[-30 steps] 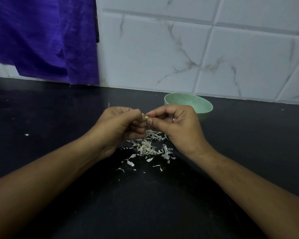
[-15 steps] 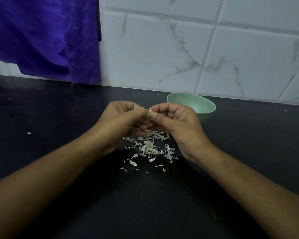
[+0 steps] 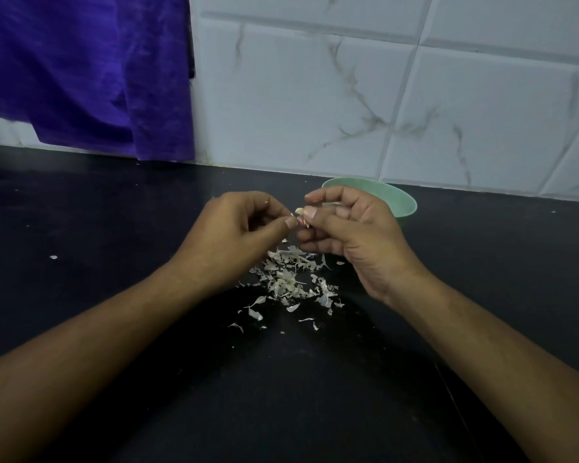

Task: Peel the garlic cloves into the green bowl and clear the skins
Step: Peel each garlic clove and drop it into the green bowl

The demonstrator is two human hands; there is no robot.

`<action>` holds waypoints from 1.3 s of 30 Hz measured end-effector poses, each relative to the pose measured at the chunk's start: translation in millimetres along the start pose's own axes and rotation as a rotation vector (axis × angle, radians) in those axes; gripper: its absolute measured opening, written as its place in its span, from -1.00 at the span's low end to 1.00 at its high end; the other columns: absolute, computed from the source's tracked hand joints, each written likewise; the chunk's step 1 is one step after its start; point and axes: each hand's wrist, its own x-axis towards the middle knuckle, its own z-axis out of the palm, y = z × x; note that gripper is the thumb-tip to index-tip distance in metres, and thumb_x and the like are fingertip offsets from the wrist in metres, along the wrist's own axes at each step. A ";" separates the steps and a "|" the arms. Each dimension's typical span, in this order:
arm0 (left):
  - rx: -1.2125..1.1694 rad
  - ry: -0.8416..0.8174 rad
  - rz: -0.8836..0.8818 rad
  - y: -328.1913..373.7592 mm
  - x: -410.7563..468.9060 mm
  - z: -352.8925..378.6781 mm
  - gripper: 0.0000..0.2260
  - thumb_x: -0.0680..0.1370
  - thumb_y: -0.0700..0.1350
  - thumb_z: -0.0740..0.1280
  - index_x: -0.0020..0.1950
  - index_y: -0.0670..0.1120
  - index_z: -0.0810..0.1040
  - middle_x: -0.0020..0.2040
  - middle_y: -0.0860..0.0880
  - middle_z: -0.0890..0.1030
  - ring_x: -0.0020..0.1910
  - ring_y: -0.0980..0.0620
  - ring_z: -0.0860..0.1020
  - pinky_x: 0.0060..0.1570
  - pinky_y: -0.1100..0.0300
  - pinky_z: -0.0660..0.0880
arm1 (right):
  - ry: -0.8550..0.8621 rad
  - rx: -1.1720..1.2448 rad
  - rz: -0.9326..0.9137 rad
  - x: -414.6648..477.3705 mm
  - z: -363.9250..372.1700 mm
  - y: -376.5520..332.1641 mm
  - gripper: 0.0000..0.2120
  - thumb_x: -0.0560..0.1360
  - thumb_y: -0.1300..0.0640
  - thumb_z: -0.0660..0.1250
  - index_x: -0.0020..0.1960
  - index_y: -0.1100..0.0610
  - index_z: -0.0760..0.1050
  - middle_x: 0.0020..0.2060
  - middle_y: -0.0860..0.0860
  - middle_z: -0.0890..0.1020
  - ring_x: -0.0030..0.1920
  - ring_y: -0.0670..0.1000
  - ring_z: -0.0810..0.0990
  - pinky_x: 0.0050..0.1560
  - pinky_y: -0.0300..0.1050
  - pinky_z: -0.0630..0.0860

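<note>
one garlic clove sits pinched between two hands: right hand by thumb and curled fingers, left hand nipping its skin. one green bowl stands behind, one heap of skins lies below. versus before, the hands sit less tightly together and the clove shows more.

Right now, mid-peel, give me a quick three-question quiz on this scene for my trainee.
1. True or false: the garlic clove already lies in the green bowl.
2. Where are the skins? A: in the bowl. B: on the black counter. C: on a plate.
3. Fill in: the bowl stands just behind the ___ hand.
Key: 1 false, fingers hold it above the counter; 2 B; 3 right hand.
</note>
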 end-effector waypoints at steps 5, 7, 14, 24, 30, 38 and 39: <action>0.130 0.010 0.083 2.0 -0.6 -2.6 -0.96 0.56 -0.04 0.51 -0.03 0.04 0.75 -0.26 0.13 0.71 -0.29 0.15 0.68 -0.19 0.04 0.63 | -0.077 -0.127 -0.005 -1.8 -0.7 0.2 -0.93 0.59 0.33 0.40 0.05 0.32 0.59 -0.22 0.12 0.72 -0.26 0.07 0.69 -0.15 -0.08 0.71; 0.153 0.015 0.082 1.3 -0.3 -5.1 -0.96 0.55 -0.04 0.51 -0.04 0.04 0.76 -0.28 0.14 0.71 -0.30 0.20 0.67 -0.20 0.08 0.62 | -0.104 -0.150 -0.015 -2.2 -1.3 -1.3 -0.90 0.56 0.34 0.43 0.06 0.34 0.60 -0.22 0.12 0.73 -0.23 0.06 0.70 -0.15 -0.13 0.69; 0.219 -0.014 0.095 2.6 -1.0 -4.8 -0.92 0.60 -0.04 0.46 -0.04 0.05 0.76 -0.27 0.17 0.71 -0.29 0.24 0.66 -0.22 0.12 0.60 | -0.041 -0.347 -0.166 -2.3 -3.4 1.0 -0.93 0.52 0.34 0.49 0.00 0.28 0.68 -0.25 0.12 0.74 -0.23 0.06 0.74 -0.10 -0.10 0.68; 0.351 -0.020 0.068 3.2 -5.1 -1.3 -0.87 0.56 -0.02 0.43 -0.19 0.05 0.69 -0.37 0.11 0.65 -0.38 0.18 0.62 -0.32 0.20 0.46 | -0.078 -0.736 -0.374 -3.3 -2.7 3.1 -0.90 0.49 0.29 0.50 -0.09 0.11 0.71 -0.32 -0.04 0.70 -0.32 -0.03 0.67 -0.28 -0.05 0.61; 0.211 -0.011 -0.052 6.8 -5.7 -0.2 -0.86 0.51 -0.06 0.45 -0.25 -0.01 0.70 -0.38 0.02 0.68 -0.37 0.06 0.67 -0.31 0.14 0.58 | -0.112 -0.394 -0.197 -2.3 -0.9 9.2 -0.92 0.52 0.37 0.47 -0.03 0.24 0.68 -0.22 0.14 0.74 -0.20 0.11 0.74 -0.10 -0.02 0.69; -0.320 -0.108 -0.256 6.4 0.6 1.2 -0.84 0.59 -0.25 0.41 -0.08 -0.36 0.65 -0.33 -0.11 0.63 -0.36 0.06 0.59 -0.28 0.15 0.63 | -0.162 -0.250 -0.169 -1.7 -6.6 -1.0 -0.91 0.51 0.36 0.48 0.01 0.32 0.67 -0.17 0.30 0.70 -0.20 0.09 0.66 -0.12 -0.12 0.64; -0.332 -0.116 -0.251 6.6 0.9 0.3 -0.84 0.59 -0.25 0.40 -0.06 -0.37 0.64 -0.32 -0.10 0.63 -0.36 0.07 0.59 -0.28 0.16 0.63 | -0.163 -0.245 -0.167 -1.9 -7.3 -2.1 -0.91 0.51 0.35 0.48 0.01 0.32 0.67 -0.16 0.30 0.70 -0.20 0.10 0.65 -0.12 -0.12 0.63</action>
